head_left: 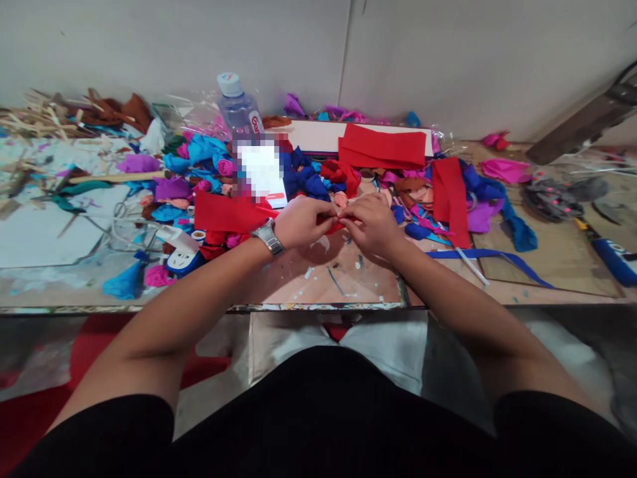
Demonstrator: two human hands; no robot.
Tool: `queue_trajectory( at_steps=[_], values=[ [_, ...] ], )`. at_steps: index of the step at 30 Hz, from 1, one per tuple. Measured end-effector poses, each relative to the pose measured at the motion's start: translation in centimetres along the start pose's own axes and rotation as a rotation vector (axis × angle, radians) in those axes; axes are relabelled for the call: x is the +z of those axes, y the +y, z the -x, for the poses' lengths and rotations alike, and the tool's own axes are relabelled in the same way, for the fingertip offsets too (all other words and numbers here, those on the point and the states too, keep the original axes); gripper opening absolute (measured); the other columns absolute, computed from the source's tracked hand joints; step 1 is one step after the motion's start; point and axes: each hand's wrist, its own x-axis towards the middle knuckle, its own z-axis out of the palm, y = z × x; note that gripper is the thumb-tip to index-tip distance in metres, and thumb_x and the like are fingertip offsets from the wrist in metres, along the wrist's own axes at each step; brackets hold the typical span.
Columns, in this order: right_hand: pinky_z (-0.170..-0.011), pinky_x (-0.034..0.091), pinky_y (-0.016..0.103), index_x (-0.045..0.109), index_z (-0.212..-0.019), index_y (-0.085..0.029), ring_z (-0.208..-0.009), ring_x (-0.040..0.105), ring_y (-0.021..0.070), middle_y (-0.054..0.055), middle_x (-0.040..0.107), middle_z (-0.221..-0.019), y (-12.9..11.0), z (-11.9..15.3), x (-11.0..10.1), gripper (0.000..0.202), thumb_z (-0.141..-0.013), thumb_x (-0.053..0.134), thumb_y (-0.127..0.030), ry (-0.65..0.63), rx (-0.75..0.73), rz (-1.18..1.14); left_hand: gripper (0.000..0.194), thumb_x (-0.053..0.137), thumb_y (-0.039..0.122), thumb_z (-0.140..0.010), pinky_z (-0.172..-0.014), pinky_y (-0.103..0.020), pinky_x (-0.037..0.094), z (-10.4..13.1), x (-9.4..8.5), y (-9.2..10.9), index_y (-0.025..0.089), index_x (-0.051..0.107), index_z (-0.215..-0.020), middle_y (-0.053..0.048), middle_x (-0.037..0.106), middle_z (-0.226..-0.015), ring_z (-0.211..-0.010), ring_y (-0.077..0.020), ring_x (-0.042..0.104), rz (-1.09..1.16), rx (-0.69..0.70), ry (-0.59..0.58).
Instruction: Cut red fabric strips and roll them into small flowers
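Observation:
Over the middle of the table my left hand (302, 223), with a watch at its wrist, and my right hand (374, 224) meet fingertip to fingertip. Both are closed in a pinch on a small piece of red crepe paper (336, 228), mostly hidden by the fingers. A wide red crepe strip (223, 212) lies beside my left hand, near a lit phone (263, 172). Beyond my right hand are a folded red crepe stack (383, 147) and another red strip (450, 202). Blue crepe pieces (306, 178) are heaped behind the hands.
A clear bottle (239, 109) stands at the back. A power socket block (183, 257) with a plugged-in charger sits at left front. Wooden sticks (44, 119) are piled far left. A blue ribbon (497, 253), cardboard (557, 269) and a blue-handled tool (616, 260) lie right.

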Motion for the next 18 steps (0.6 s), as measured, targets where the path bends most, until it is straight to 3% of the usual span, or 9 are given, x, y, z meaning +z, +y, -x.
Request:
queue_trajectory(
  at_steps=[8,13,18],
  values=[
    [-0.102,0.038,0.051,0.07,-0.102,-0.023,-0.111,0.063,0.0334,0.012,0.078,-0.11,0.19,-0.26,0.2,0.012,-0.1,0.06,-0.028,-0.045,0.058,-0.084,0.034,0.051,0.032,-0.104,-0.078,-0.035,0.047,0.45,1.14,-0.09,0.022,0.083,-0.113,-0.01,0.082,-0.104,-0.093,-0.0246,0.074,-0.234,0.092,0.015],
    [-0.099,0.039,0.05,0.068,-0.101,-0.022,-0.113,0.062,0.0346,0.014,0.076,-0.111,0.1,-0.28,0.21,0.012,-0.097,0.057,-0.024,-0.091,0.055,-0.055,0.033,0.052,0.03,-0.101,-0.078,-0.037,0.047,0.47,1.16,0.1,0.021,0.082,-0.112,-0.01,0.082,-0.1,-0.092,-0.0256,0.075,-0.204,0.129,0.003],
    [-0.099,0.039,0.05,0.069,-0.1,-0.022,-0.109,0.063,0.0336,0.013,0.078,-0.109,0.42,-0.31,0.08,0.012,-0.099,0.059,-0.029,-0.096,0.047,-0.085,0.027,0.059,0.032,-0.095,-0.072,-0.034,0.043,0.33,1.13,-0.1,0.021,0.082,-0.105,-0.008,0.082,-0.096,-0.085,-0.0238,0.073,-0.149,0.05,-0.036]
  ],
)
